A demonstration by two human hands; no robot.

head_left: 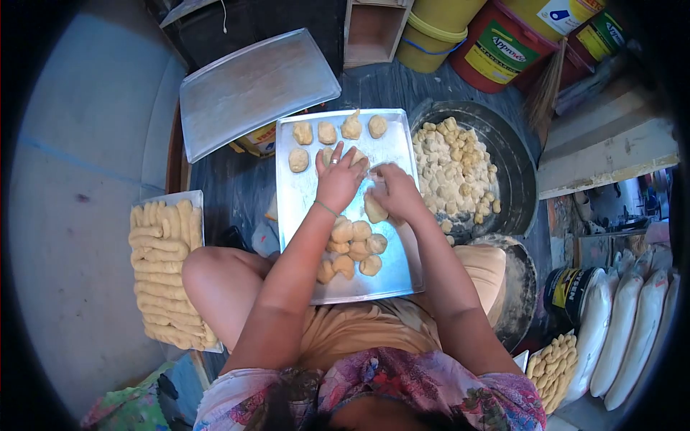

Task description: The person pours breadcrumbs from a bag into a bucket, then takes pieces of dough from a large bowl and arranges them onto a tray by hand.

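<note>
On my lap rests a metal baking tray (345, 287) holding pale dough balls. My left hand (341, 183), with a ring and a thin wrist band, lies over dough pieces in the second row, fingers spread. Close to it, my right hand (395, 190) has its fingers curled in, with a longer dough piece (374, 207) against its thumb side. The fingertips' exact contact is partly hidden. A spaced row of dough balls (326, 133) lines the tray's far edge, and one ball (298, 160) sits left of my left hand. Nearer me is a cluster of dough balls (359, 250).
To the right stands a wide dark basin (521, 179) of floured dough lumps (456, 172). Another metal tray (259, 86) lies tilted at the back left. Rolled dough strips (162, 269) fill a tray at my left. Margarine buckets (496, 47) and long plastic-wrapped bags (636, 327) stand around.
</note>
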